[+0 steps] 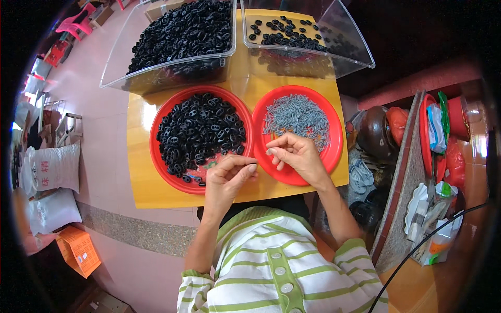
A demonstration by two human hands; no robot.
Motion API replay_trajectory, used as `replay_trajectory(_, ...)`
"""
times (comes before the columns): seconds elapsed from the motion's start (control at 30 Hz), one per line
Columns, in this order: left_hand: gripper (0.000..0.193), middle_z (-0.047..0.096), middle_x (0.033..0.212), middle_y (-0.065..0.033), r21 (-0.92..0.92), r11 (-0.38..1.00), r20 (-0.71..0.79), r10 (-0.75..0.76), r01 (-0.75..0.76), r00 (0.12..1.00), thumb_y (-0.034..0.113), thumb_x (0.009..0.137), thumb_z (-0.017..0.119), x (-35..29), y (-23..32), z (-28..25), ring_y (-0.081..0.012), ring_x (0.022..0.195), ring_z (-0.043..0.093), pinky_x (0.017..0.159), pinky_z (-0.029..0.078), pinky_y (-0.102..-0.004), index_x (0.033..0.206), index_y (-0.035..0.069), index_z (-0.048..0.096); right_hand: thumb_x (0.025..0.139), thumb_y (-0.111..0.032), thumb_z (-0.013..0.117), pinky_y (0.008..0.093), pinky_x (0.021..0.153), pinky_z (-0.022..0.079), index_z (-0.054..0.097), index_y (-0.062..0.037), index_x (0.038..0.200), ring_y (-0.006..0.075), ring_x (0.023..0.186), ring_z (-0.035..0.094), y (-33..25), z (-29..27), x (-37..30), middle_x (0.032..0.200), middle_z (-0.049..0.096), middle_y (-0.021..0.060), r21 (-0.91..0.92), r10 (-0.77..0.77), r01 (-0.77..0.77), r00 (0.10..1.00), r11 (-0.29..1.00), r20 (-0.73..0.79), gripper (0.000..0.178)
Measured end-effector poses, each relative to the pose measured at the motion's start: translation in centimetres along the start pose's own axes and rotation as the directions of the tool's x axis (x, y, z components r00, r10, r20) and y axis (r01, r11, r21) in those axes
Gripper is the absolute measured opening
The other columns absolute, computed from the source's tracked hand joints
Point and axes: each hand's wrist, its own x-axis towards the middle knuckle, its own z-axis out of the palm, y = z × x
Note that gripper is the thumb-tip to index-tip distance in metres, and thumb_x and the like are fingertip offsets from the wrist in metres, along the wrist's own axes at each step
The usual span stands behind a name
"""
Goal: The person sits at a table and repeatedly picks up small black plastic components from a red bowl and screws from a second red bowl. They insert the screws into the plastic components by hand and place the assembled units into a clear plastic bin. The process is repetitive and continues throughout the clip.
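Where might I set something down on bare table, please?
The tabletop is bare left of the left red plate, down to the near corner. It is crowded between that plate and the right red plate, near the left hand and right hand, and by the clear bins.

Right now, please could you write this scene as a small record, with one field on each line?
Left hand: pinches a small dark piece
Right hand: fingers drawn together over the right red tray; cannot tell if they hold anything
Left red tray: many black pieces with holes
Right tray contents: slender grey pieces
Left clear bin: heaped with more black pieces
Right clear bin: far fewer black pieces
Surface: yellow table
Floor at left: white sacks, orange basket
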Motion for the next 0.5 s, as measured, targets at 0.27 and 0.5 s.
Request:
replay_trajectory(0.27, 0.013, 0.06, 0.091, -0.006, 0.113, 0.993, -0.026, 0.042, -0.039, 0.999, -0.001, 0.084, 0.062, 1.6, -0.3, 2.4, -0.0122, 0.077, 0.065, 0.069, 0.053, -0.0221, 0.097, -0.006, 0.064, 0.089, -0.009, 0.059, 0.0191, 0.056, 0.047, 0.061, 0.0009, 0.099, 0.0058, 0.069, 0.056, -0.1, -0.3, -0.6, 0.086, 0.063, 0.0039, 0.03, -0.036, 0.037, 0.999, 0.999, -0.031, 0.015)
replay_trajectory(0.5, 0.016, 0.064, 0.09, -0.01, -0.026, 0.999, 0.013, -0.036, 0.036, 0.999, 0.001, 0.087, 0.059, 2.0, -0.1, 3.2, -0.0141, 0.078, 0.065, 0.071, 0.053, -0.0237, 0.101, -0.006, 0.062, 0.088, -0.008, 0.059, 0.0195, 0.056, 0.047, 0.061, 0.0019, 0.095, 0.0073, 0.073, 0.055, -1.3, -0.2, -1.4, 0.092, 0.057, 0.005, -0.107, -0.152, 0.142, 0.984, 0.984, -0.089, 0.012)
